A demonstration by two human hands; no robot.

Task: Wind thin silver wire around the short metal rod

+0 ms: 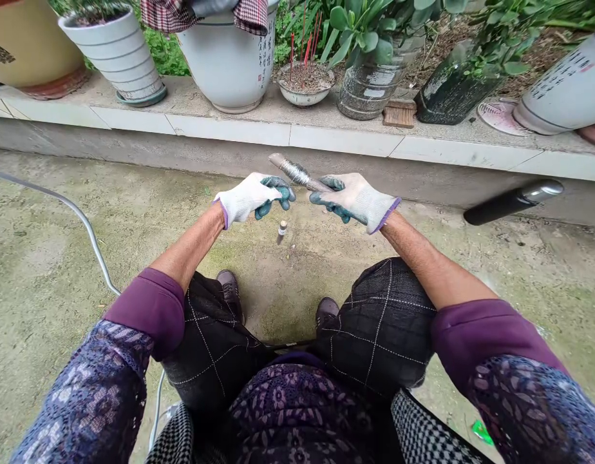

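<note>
Two knees frame the view, with your shoes planted on the concrete floor and a grey hose curving past on your left. Out past the knees, both gloved hands meet over the floor. Your right hand is closed around the lower end of a rod, which slants up and to the left with a band of silvery winding near its middle. Your left hand is curled just under that winding, fingertips tucked. You cannot tell whether it pinches a strand or only sits close to the rod. This looks like work on the winding, with the right hand holding the rod steady. The next move likely calls for a firm right grip and fine left fingertip control at the band. A small capped tube sits on the floor below the hands, and a dark handle pokes in from the right. Beyond these, a ledge carries several pots.
</note>
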